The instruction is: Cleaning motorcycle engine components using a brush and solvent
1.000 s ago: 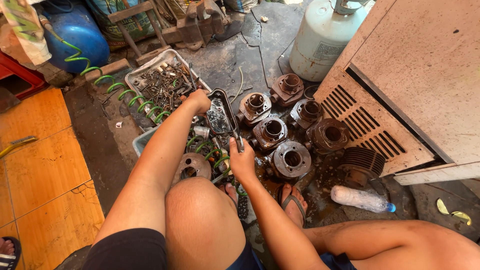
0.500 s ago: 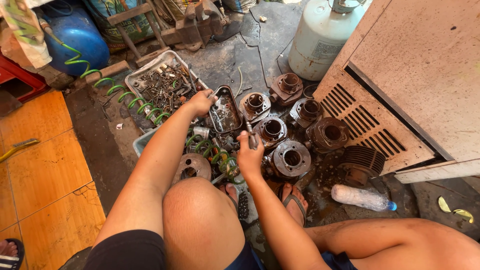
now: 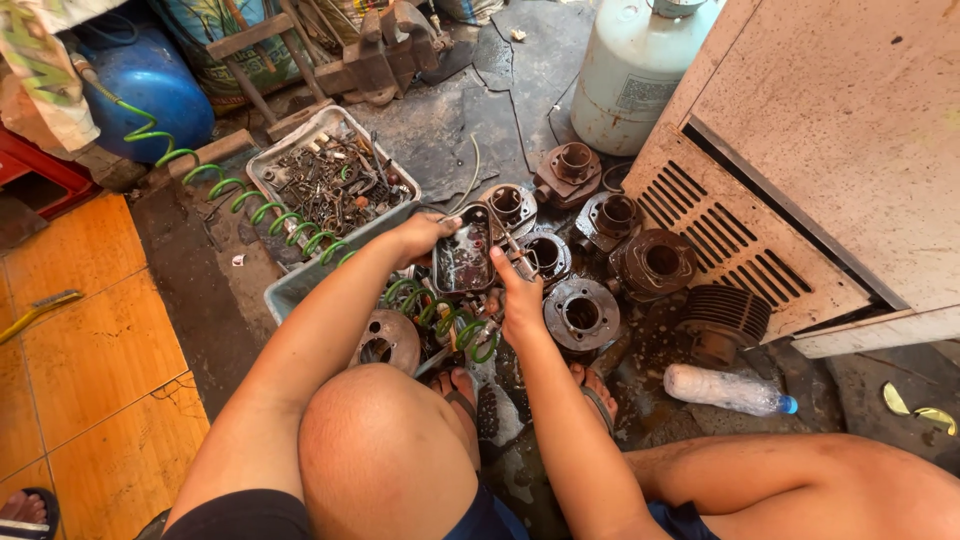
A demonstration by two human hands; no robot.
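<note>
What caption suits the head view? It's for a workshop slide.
Left hand and right hand hold a small dark tray above rusty engine cylinders.

**A crowded workshop floor in daylight**

The dark concrete floor (image 3: 440, 130) is stained and wet. On the left it meets orange tiles (image 3: 90, 330). A white metal cabinet with vent slots (image 3: 800, 150) stands on the right, a white gas cylinder (image 3: 630, 80) beside it. A blue barrel (image 3: 150, 85) stands far left.

Rusty matt metal cylinders (image 3: 582, 316), glossy oily black tray (image 3: 463, 255), coiled green plastic hose (image 3: 270, 212), glazed orange tiles (image 3: 90, 320)
</note>
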